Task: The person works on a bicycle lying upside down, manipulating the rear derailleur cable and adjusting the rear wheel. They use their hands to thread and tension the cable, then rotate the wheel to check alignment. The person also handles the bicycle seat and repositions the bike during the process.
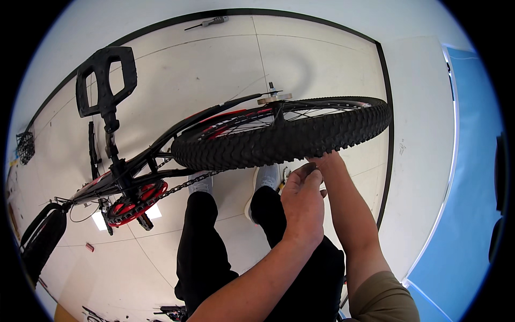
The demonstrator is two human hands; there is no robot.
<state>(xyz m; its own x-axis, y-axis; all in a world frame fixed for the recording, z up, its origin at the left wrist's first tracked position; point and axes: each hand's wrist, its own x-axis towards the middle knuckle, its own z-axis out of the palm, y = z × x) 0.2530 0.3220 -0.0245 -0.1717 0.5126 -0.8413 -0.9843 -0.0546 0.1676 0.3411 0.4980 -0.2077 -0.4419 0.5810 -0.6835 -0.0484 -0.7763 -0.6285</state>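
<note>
In front of me is a black and red bicycle (163, 142), its knobbly-tyred wheel (279, 140) stretching across the middle of the view. Just below the tyre's near side, my left hand (303, 199) is closed, with the fingertips pinched together. Whatever they hold, if anything, cannot be made out. My right hand (325, 161) reaches up under the tyre, which covers its fingers. On the wheel's far side, a threaded axle end (272, 89) sticks out past a round metal part (274, 99). The chain (190, 181) runs from the wheel to a red chainring (138, 204).
A black pedal (122, 88) juts out at upper left. A screwdriver (214, 21) lies on the pale floor (214, 59) by the far dark edging. A small red piece (89, 247) lies at lower left. A white wall (416, 161) and blue panel (466, 177) stand to the right.
</note>
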